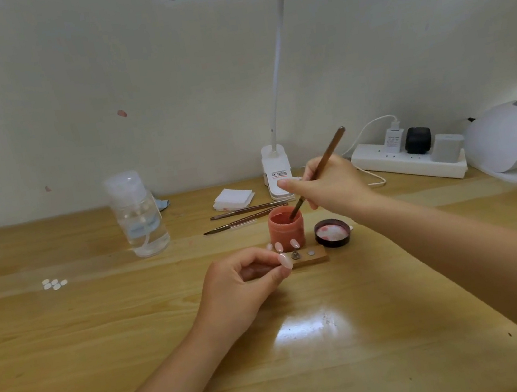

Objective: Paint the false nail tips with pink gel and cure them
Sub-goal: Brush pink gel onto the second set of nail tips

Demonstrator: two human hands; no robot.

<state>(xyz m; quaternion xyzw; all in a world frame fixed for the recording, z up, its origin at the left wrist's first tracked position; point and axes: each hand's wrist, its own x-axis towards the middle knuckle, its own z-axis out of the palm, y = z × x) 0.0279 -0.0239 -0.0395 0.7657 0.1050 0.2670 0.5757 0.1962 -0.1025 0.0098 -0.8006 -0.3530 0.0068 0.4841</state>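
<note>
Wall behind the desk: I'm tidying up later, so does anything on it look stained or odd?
Yes. A pink smear sits on the wall left of the lamp stem, and a smaller pink spot lies lower left.

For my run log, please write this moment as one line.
stage: loading brush | right hand: holds brush, tip in pink gel jar | left hand: pinches nail tip | lid: off

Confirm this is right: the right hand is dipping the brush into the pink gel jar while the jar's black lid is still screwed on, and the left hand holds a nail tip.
One thing is wrong. The head view shows the black lid lying off, upturned on the table beside the pink gel jar, which is open. The rest stands: the right hand dips the brush into the jar, and the left hand holds a nail tip.
</note>
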